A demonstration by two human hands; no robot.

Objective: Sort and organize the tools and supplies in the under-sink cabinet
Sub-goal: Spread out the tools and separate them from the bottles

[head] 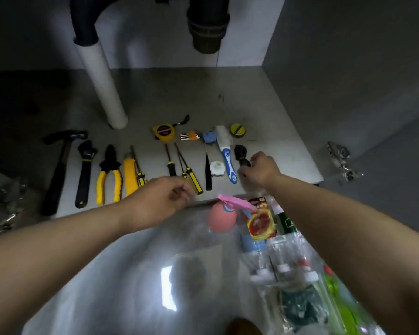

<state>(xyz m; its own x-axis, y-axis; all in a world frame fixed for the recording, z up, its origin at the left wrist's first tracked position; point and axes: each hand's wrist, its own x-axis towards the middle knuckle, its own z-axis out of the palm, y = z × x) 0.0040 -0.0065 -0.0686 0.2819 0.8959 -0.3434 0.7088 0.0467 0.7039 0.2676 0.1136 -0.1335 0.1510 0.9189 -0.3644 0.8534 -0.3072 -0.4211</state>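
Cabinet floor point(264, 105): tools in one row, handles toward you, heads toward back wall. Clear plastic bag point(203, 252) of bottles and packets at near edge, under your arms. Hammer point(58, 170) at row's far left, then wrench point(85, 170), pliers point(109, 175). Your left hand point(160, 201) over bag rim, fingers curled in, possibly pinching plastic; blur hides it, cannot tell. Your right hand point(261, 169) at row's right end, fingers clamped on black fitting point(241, 153), just right of blue-white brush point(228, 163). Fitting's long axis runs near-to-far, free end toward back wall.
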